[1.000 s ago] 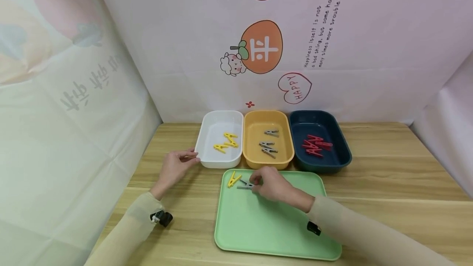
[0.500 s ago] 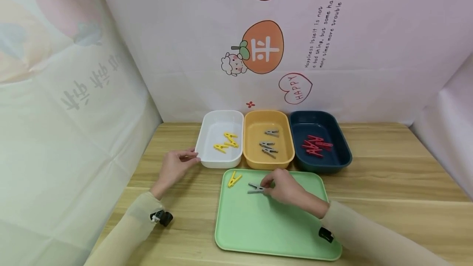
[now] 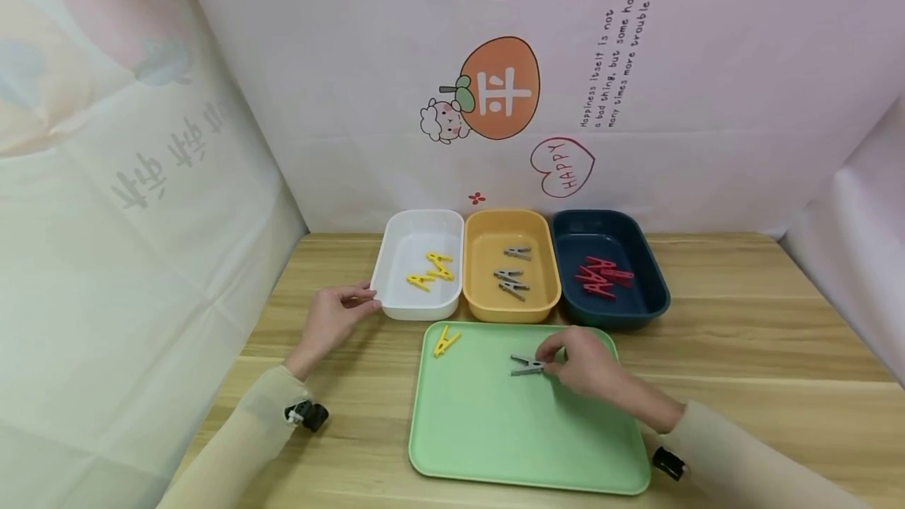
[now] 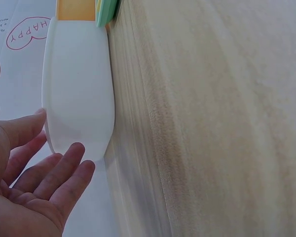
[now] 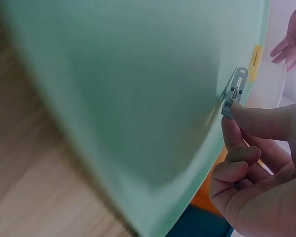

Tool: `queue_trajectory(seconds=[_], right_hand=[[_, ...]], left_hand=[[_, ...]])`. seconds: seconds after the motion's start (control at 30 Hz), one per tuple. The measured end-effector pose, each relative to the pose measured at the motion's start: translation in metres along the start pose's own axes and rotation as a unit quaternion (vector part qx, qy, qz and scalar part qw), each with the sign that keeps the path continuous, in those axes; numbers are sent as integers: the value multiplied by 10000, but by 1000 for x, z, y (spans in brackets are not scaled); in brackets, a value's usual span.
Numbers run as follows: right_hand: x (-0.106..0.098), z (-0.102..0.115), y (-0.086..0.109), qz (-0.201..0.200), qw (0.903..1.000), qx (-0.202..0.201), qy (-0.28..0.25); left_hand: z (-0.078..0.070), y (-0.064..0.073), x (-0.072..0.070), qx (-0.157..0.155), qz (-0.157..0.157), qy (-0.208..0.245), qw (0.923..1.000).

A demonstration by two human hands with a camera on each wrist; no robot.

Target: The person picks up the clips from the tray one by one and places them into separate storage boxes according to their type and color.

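Starting at the left, we rest our left hand (image 3: 332, 320) on the worktop (image 3: 742, 336), fingers relaxed and nearly straight, their tips just touching the near left corner of the white bin (image 3: 396, 301); it holds nothing. The left wrist view shows the same: open fingers (image 4: 64, 168) against the bin's white wall (image 4: 79, 89). Two yellow clothespins (image 3: 430, 272) lie inside that bin.

Moving right, one loose yellow clothespin (image 3: 445, 340) lies at the far left corner of the green tray (image 3: 495, 446), well apart from both hands, though the left hand is somewhat nearer to it.

Next comes the grey clothespin (image 3: 526, 366), over the far middle of the tray. We pinch its right end between thumb and fingertips of our right hand (image 3: 583, 364), the other fingers curled; the right wrist view shows the pinch on one end (image 5: 235, 91). Its long axis runs roughly from 9 to 3 o'clock, with the free end pointing to 9 o'clock, away from the hand. Whether it touches the tray or is lifted just clear, we cannot tell.

From the held pin, the orange bin (image 3: 488, 309) with its three grey clothespins (image 3: 511, 277) lies at about 11 o'clock, just beyond the tray's far edge. The dark blue bin (image 3: 650, 297), holding red clothespins (image 3: 601, 277), sits at about 1 o'clock. The right hand is much the nearer to both.
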State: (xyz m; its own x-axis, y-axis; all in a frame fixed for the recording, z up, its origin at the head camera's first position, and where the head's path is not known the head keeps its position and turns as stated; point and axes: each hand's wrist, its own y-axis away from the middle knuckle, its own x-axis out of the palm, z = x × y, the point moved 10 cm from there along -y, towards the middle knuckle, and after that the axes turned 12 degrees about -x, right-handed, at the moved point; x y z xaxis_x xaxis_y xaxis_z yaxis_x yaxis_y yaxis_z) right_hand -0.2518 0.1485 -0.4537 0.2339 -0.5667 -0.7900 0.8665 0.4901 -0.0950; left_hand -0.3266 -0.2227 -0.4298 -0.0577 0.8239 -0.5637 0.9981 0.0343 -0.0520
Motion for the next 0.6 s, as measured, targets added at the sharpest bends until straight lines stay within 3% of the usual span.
queue_trajectory(seconds=[0.2,0.37,0.6], right_hand=[[-6,-4,2,6,10000,48,18],[-1,-8,3,130,9996,260,7],[2,-14,5,117,9996,239,17]], left_hand=[[-1,1,-2,-25,-31,-45,10000],[-3,2,-1,35,-27,-79,10000],[-2,1,0,9,3,-36,10000]])
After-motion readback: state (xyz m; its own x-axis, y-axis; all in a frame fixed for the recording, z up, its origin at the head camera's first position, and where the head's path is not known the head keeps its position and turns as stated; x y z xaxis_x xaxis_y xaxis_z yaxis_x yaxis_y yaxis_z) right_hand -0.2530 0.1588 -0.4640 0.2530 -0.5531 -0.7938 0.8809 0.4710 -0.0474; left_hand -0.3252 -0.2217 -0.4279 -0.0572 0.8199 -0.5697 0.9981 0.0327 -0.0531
